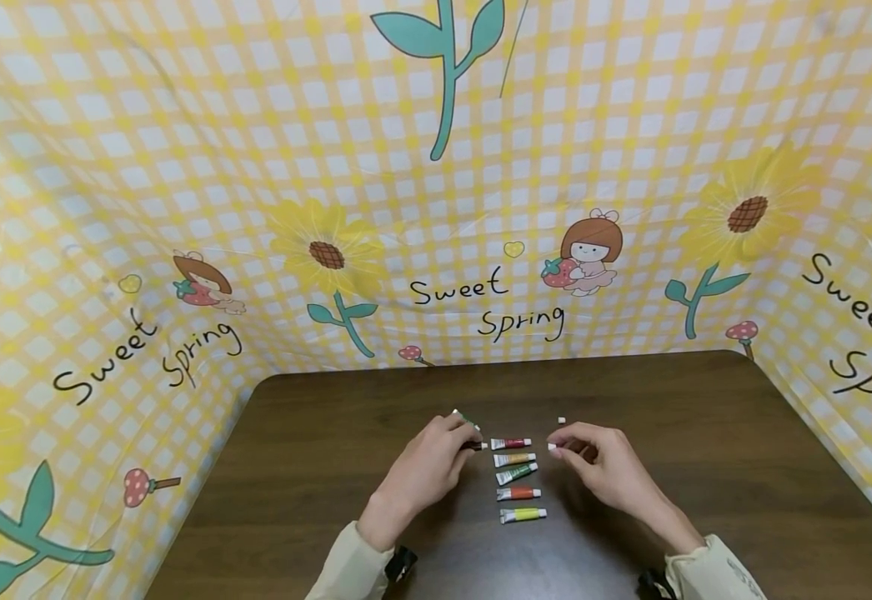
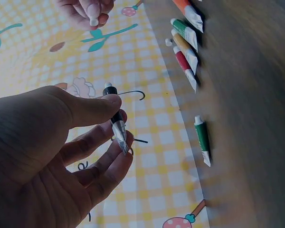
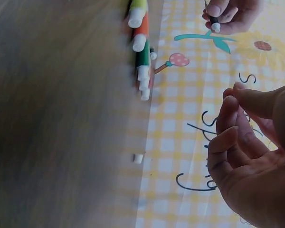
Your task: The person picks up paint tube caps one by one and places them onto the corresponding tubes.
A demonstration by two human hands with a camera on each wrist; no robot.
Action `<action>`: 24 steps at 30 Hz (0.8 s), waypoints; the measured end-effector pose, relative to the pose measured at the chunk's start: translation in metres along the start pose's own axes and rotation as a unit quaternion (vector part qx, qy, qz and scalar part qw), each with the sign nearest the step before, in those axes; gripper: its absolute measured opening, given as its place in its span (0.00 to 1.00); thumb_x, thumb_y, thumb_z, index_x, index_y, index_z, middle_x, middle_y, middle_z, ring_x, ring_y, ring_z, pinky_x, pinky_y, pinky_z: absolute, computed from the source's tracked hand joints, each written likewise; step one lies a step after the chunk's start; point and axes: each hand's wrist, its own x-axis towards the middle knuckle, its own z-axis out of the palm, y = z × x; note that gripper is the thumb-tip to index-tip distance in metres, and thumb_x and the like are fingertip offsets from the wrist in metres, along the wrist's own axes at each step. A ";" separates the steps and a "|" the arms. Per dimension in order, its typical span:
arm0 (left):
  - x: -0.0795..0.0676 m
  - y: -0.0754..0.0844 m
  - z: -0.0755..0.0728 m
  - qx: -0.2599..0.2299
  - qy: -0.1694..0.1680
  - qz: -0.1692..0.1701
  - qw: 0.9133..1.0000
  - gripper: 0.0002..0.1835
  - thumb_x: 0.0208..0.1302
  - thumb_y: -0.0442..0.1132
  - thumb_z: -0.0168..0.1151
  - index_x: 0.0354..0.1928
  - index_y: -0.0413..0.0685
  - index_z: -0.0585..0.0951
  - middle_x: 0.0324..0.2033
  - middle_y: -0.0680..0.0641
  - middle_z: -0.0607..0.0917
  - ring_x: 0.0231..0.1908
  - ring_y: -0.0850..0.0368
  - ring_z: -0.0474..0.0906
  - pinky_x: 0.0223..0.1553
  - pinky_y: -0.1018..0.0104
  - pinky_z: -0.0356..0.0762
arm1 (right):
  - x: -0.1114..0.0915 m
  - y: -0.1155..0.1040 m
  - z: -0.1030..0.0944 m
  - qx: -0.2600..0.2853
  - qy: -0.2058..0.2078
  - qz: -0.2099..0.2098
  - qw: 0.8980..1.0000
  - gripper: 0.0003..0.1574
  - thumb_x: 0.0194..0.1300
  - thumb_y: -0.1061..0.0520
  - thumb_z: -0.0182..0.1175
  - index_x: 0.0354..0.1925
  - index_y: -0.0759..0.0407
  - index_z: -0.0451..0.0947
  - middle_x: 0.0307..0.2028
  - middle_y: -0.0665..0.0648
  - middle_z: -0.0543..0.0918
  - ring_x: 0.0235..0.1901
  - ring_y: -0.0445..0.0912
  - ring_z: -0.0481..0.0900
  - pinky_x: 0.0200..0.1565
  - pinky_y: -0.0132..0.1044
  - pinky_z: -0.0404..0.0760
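Observation:
My left hand [image 1: 432,454] pinches a small black paint tube [image 2: 116,116] between thumb and fingers, its white nozzle end pointing toward the right hand. Between the thumb and fingertips of my right hand [image 1: 604,467] is a small white cap [image 2: 93,21], held apart from the tube. A green paint tube [image 2: 202,140] lies on the table just beyond the left hand. On the table between the hands is a column of paint tubes: dark red [image 1: 511,443], ochre [image 1: 514,459], green [image 1: 516,474], orange [image 1: 518,494] and yellow [image 1: 523,515].
Another white cap [image 1: 561,420] lies on the dark wooden table [image 1: 316,500] beyond the right hand. A yellow checked cloth [image 1: 436,200] with printed flowers and lettering rises behind the table and along both sides.

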 end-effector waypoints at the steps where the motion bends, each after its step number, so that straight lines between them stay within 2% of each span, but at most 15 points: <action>1: 0.000 0.001 -0.001 -0.001 0.000 0.001 1.000 0.06 0.70 0.38 0.63 0.46 0.54 0.84 0.41 0.56 0.81 0.42 0.58 0.77 0.45 0.64 0.80 | 0.000 -0.002 0.000 0.002 -0.001 -0.001 1.000 0.10 0.64 0.60 0.69 0.39 0.44 0.85 0.33 0.46 0.87 0.24 0.40 0.80 0.27 0.34 0.80; 10: -0.002 0.013 -0.005 0.005 0.024 0.023 0.999 0.07 0.69 0.38 0.64 0.46 0.54 0.85 0.44 0.55 0.82 0.45 0.58 0.78 0.48 0.64 0.80 | -0.001 -0.012 0.004 0.019 -0.002 -0.009 1.000 0.11 0.63 0.61 0.69 0.38 0.43 0.85 0.32 0.45 0.87 0.23 0.38 0.78 0.25 0.33 0.78; 16: -0.004 0.020 -0.008 0.012 0.032 0.031 0.999 0.07 0.70 0.39 0.63 0.47 0.56 0.84 0.43 0.55 0.81 0.44 0.59 0.77 0.46 0.65 0.80 | 0.000 -0.017 0.007 0.023 -0.004 -0.014 1.000 0.07 0.63 0.60 0.70 0.38 0.48 0.86 0.30 0.44 0.86 0.22 0.38 0.77 0.24 0.33 0.78; 21: -0.005 0.024 -0.010 0.007 0.034 0.035 0.999 0.07 0.69 0.39 0.64 0.47 0.56 0.84 0.42 0.56 0.81 0.42 0.60 0.76 0.44 0.66 0.79 | 0.001 -0.020 0.009 0.025 -0.010 -0.017 1.000 0.07 0.63 0.59 0.69 0.39 0.47 0.86 0.31 0.48 0.87 0.23 0.38 0.77 0.24 0.32 0.77; 24: -0.005 0.027 -0.011 0.003 0.033 0.039 0.999 0.08 0.70 0.39 0.64 0.48 0.55 0.84 0.42 0.56 0.81 0.42 0.59 0.76 0.44 0.67 0.79 | 0.001 -0.021 0.010 0.029 -0.013 -0.021 0.999 0.05 0.64 0.59 0.69 0.39 0.50 0.86 0.32 0.50 0.87 0.23 0.38 0.77 0.24 0.32 0.77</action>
